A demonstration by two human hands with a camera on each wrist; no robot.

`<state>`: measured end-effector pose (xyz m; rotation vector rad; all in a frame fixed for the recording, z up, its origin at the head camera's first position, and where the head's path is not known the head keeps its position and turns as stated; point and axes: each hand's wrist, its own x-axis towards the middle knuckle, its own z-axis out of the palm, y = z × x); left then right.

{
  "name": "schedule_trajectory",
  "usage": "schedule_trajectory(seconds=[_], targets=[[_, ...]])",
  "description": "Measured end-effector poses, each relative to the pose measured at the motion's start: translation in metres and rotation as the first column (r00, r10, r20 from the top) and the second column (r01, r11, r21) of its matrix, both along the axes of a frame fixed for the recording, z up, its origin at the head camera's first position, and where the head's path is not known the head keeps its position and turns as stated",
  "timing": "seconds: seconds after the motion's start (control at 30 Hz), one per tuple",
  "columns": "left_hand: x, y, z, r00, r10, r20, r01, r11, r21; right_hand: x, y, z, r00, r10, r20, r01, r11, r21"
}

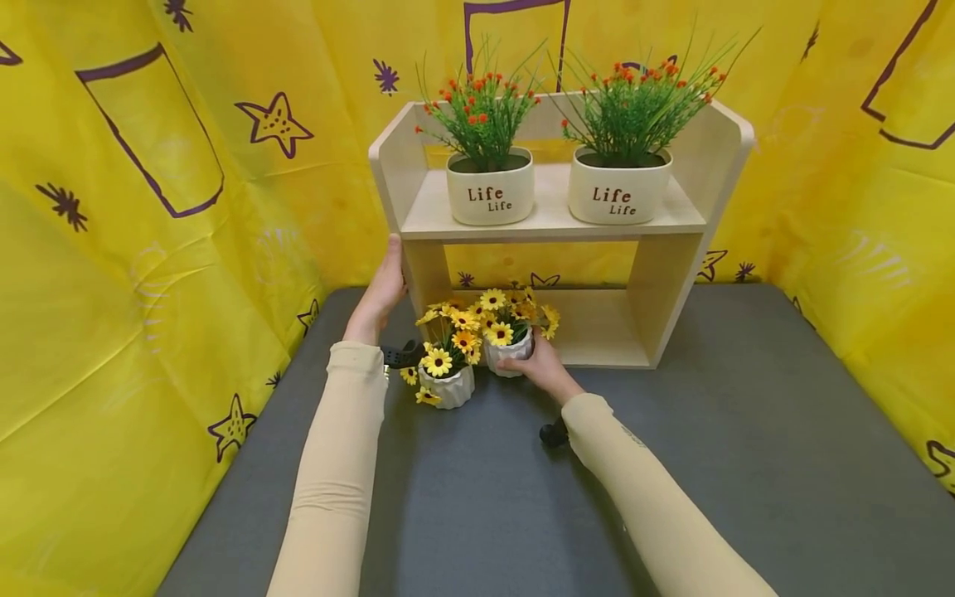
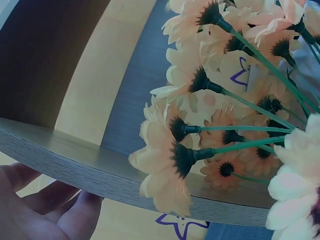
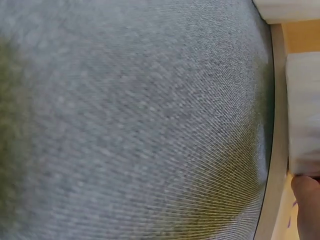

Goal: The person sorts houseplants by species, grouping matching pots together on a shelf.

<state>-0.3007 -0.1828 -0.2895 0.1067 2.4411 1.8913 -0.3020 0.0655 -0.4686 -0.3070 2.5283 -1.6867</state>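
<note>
- Wooden shelf point(image 1: 552, 230), lower tier, right part: open bay; way in from the front.
- Same tier, left part: blocked by daisy pot point(image 1: 503, 334) at the front edge, gripped by right hand point(image 1: 543, 365); second daisy pot point(image 1: 448, 365) stands before the left corner.
- Upper tier: gap between left planter point(image 1: 490, 195) and right planter point(image 1: 619, 191); grass blades nearly meet above.
- Outer left panel: left hand point(image 1: 382, 290) against it.
- Right of shelf: free passage over grey table point(image 1: 761, 373).
- Before shelf: right sleeve point(image 1: 656, 497) crosses.
</note>
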Motion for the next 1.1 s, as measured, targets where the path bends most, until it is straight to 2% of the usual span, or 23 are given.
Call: schedule_trajectory(seconds=[0.17, 0.4, 0.53, 0.73, 1.1], targets=[[0.003, 0.003, 0.003, 1.0, -0.001, 0.01, 0.001, 1.0, -0.01, -0.003, 0.0, 0.001, 1.0, 0.008, -0.015, -0.008, 1.0, -0.02], [-0.012, -0.006, -0.013, 1.0, -0.003, -0.026, 0.003, 1.0, -0.012, -0.008, -0.004, 0.005, 1.0, -0.015, -0.025, 0.015, 1.0, -0.013], [-0.015, -0.008, -0.018, 0.999, 0.0, -0.048, -0.001, 1.0, -0.018, -0.01, -0.008, 0.008, 0.999, -0.049, -0.016, 0.049, 0.999, 0.01], [-0.017, -0.007, -0.019, 0.999, -0.005, -0.053, 0.004, 1.0, -0.013, -0.013, -0.012, 0.011, 0.995, -0.099, 0.014, 0.099, 0.995, 0.029], [-0.017, -0.006, -0.019, 0.999, -0.002, -0.051, 0.001, 1.0, -0.018, -0.018, -0.016, 0.015, 0.989, -0.148, 0.003, 0.148, 0.989, 0.027]])
